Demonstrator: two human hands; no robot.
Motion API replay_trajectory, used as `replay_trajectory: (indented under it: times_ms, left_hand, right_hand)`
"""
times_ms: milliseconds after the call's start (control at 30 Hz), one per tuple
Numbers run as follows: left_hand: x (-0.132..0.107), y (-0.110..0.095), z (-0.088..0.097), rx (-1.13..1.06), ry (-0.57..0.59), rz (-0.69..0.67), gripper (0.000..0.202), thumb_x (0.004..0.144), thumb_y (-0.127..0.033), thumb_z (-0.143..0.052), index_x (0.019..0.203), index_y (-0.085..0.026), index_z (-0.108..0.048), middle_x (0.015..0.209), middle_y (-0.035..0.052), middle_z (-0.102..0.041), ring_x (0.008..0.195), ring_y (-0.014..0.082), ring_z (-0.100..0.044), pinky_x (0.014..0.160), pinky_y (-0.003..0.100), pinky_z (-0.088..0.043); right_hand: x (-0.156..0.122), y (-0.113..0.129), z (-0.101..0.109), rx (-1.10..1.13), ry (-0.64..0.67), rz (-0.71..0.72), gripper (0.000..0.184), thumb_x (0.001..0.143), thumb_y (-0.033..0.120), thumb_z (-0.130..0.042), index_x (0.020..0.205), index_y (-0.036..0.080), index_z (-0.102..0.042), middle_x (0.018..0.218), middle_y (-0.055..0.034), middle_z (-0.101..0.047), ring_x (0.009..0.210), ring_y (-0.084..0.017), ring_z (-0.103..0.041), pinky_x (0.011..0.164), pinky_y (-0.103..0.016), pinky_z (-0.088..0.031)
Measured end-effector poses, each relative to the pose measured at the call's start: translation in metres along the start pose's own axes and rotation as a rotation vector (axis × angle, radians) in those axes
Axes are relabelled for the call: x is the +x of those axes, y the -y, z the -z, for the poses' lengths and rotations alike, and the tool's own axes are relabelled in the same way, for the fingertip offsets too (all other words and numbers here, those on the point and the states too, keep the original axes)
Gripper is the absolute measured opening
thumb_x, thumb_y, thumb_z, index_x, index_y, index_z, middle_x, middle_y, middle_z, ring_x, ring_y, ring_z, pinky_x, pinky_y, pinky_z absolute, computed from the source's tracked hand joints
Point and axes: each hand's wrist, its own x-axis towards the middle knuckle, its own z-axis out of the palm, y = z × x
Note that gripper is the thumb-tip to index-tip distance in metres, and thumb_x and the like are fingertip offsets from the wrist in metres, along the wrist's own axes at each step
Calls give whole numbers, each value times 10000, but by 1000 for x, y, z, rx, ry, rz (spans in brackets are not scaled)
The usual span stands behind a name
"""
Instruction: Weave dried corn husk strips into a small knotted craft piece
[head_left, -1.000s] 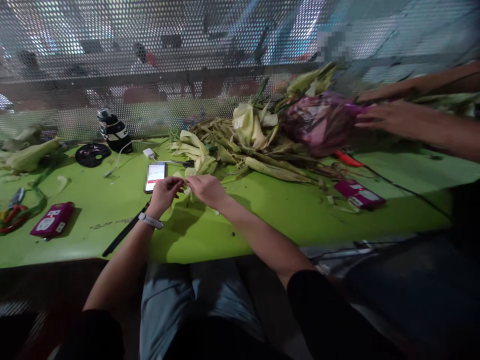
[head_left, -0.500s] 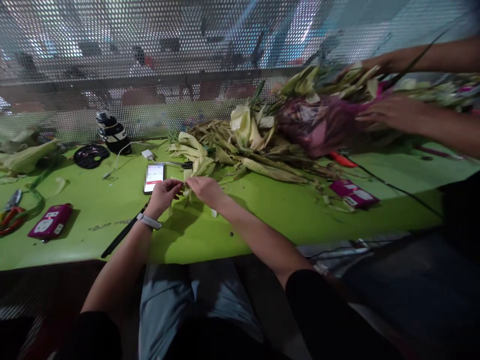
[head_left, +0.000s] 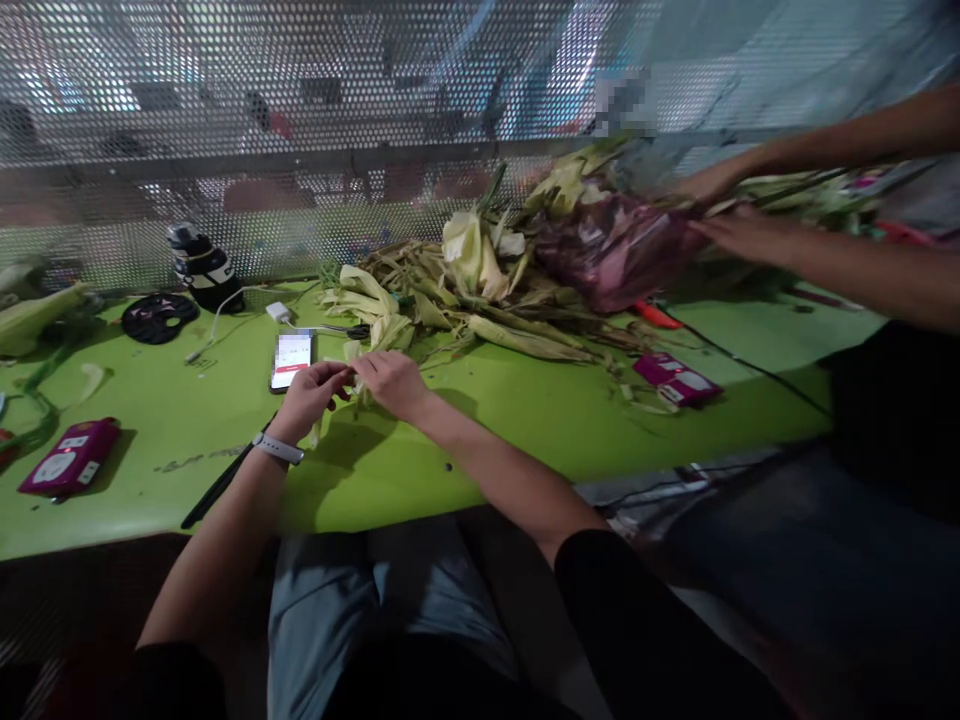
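My left hand, with a white wristband, and my right hand meet over the green table, both pinched on a pale corn husk strip between them. A pile of corn husks lies just beyond my hands. A phone with a lit screen rests beside my left hand.
Another person's two hands at the right handle a purple bag and leafy stalks. Magenta packs lie right and left. A black-and-white bottle, a black disc, a charger and a perforated metal screen stand behind.
My hands stay pinched on the husk strip and barely shift. The other person's hands have pushed the purple bag and stalks leftward. The view has drifted slightly right.
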Motion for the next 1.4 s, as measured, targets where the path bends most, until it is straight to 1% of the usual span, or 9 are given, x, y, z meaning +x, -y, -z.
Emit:
replay_trajectory:
  times_ms: [267,433,600,800,933,1067,1200,1300,1400]
  left_hand:
    - [-1,-4,-3,141,-6,-64,260,793,-385,-700,887,-153,-630,667,27,-651,549,131,-602,446,229,-418]
    - [-4,-9,-7,167,-33,-66,198,833,-338,-642,904,-155,-618,703,32,-649,563,126,-587,506,253,-452]
    - [-5,-5,-9,144,-40,-128,141,806,-263,-629,904,-162,-622,746,23,-638,566,94,-533,554,243,-456]
    - [-9,-8,-7,-6,21,-59,230,851,-357,-575,958,-165,-642,773,24,-608,571,90,-511,473,206,-371]
    - [-4,-2,-7,106,12,-178,281,843,-418,-619,921,-150,-647,745,23,-597,591,95,-497,544,229,-428]
    - [-3,0,-7,237,8,-219,253,865,-384,-584,939,-147,-633,716,10,-588,565,90,-451,532,229,-383]
    - [-4,-1,-5,231,-2,-194,183,876,-317,-536,920,-157,-613,670,-18,-543,538,82,-407,512,222,-340]
    - [-3,1,-5,117,13,-160,166,867,-305,-533,923,-167,-605,641,-33,-514,505,77,-385,481,215,-309]
    - [-3,1,-5,50,48,-166,169,859,-300,-550,936,-166,-620,631,-35,-514,495,71,-374,469,209,-292]
  right_hand:
    - [3,-1,-1,-12,74,-11,295,996,111,-340,1050,94,-629,969,-159,-700,886,-224,-624,739,-341,-402]
    - [0,5,-6,71,32,-136,325,1021,164,-290,1055,92,-604,969,-156,-701,837,-227,-632,704,-331,-404]
    - [-2,0,-14,225,-6,-265,292,1037,273,-325,1090,146,-582,958,-105,-713,738,-188,-623,636,-283,-381]
    - [-3,-7,-12,234,-57,-187,307,1037,324,-362,1044,154,-618,974,-94,-717,781,-180,-630,688,-274,-388]
    - [-3,-5,-10,179,-63,-145,314,1036,301,-362,1002,143,-632,962,-108,-719,764,-178,-618,692,-281,-382]
    - [-3,-2,-10,194,-31,-177,320,1035,303,-355,1000,142,-629,943,-113,-715,734,-174,-612,673,-279,-376]
    - [-4,-2,-9,386,-80,-257,281,1016,331,-395,1016,165,-623,934,-90,-711,767,-176,-624,689,-269,-393]
    - [-2,-7,-7,651,-143,-404,289,989,375,-429,952,176,-635,836,-56,-690,738,-165,-611,691,-269,-405]
    - [1,-9,-10,1014,-66,-579,404,936,511,-462,798,175,-638,661,-12,-605,604,-133,-534,609,-260,-384]
